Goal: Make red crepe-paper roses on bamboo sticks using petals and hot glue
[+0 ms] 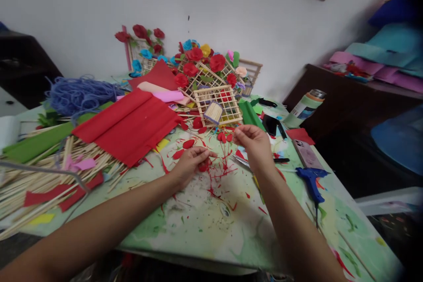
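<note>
My left hand (192,164) is low over the table with its fingers drawn together, and a red paper petal (204,167) shows right under them. Raised a little higher, my right hand (254,142) has thumb and fingertips in a pinch; whatever is between them is too small to make out. Scissors (243,162) lie beside the right wrist. Between and beyond the hands are cut red petals (188,144) and thin red paper scraps (216,191). A small bamboo-stick lattice (228,97) stands just behind them.
Red crepe paper (128,125) covers bamboo sticks (99,161) at left, near blue yarn (82,97). Paper roses (217,62) fill the back. At right are a blue glue gun (311,183), a phone (307,154) and a bottle (304,108).
</note>
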The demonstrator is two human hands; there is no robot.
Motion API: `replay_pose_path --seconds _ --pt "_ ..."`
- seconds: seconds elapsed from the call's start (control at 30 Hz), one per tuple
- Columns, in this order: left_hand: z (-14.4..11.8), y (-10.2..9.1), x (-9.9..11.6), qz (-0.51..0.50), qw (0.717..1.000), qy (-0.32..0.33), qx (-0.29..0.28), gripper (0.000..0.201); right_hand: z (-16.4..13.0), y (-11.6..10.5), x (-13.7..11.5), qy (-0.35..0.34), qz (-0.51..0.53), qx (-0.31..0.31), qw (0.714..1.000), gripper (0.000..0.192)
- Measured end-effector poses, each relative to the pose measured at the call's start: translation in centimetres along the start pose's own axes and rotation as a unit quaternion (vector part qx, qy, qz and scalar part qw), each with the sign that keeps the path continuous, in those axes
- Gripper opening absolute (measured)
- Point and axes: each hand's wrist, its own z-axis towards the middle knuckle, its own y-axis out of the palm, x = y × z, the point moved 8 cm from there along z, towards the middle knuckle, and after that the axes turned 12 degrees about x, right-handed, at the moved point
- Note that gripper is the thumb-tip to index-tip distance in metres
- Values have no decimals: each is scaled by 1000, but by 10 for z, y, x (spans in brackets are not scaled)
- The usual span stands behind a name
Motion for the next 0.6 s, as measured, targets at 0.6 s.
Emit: replay_pose_path --seconds 0.6 --pt "-30 11 -11 166 981 104 2 27 -78 4 51 97 93 7 991 13"
